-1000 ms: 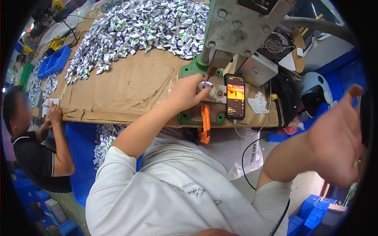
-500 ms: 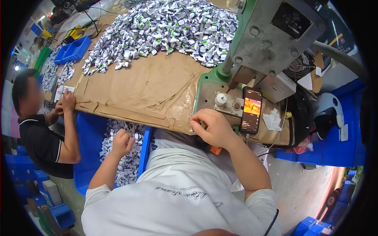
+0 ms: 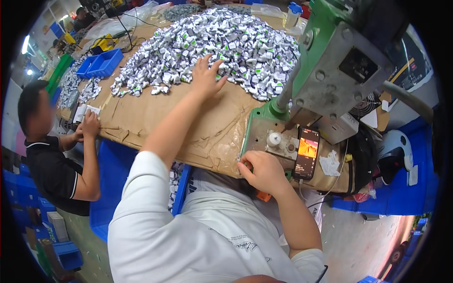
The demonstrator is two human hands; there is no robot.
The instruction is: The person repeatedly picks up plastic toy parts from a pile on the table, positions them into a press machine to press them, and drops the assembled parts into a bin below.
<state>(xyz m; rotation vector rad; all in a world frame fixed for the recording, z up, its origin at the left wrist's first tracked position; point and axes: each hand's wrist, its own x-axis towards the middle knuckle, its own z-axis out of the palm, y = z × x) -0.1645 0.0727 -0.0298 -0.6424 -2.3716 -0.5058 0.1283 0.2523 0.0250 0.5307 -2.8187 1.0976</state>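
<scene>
The left hand (image 3: 206, 79), fingers spread, stood at the near edge of the pile of small white parts (image 3: 207, 40) — the nearer hand, the pile ahead, lying lengthwise across the bench (image 3: 137, 109). The right hand (image 3: 262, 170) was curled before the press's white round fixture (image 3: 273, 139); whether it pinched anything could not be told.

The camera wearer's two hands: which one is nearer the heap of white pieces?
The left hand, its fingers spread at the near edge of the heap; the right hand is curled beside the press base.
</scene>
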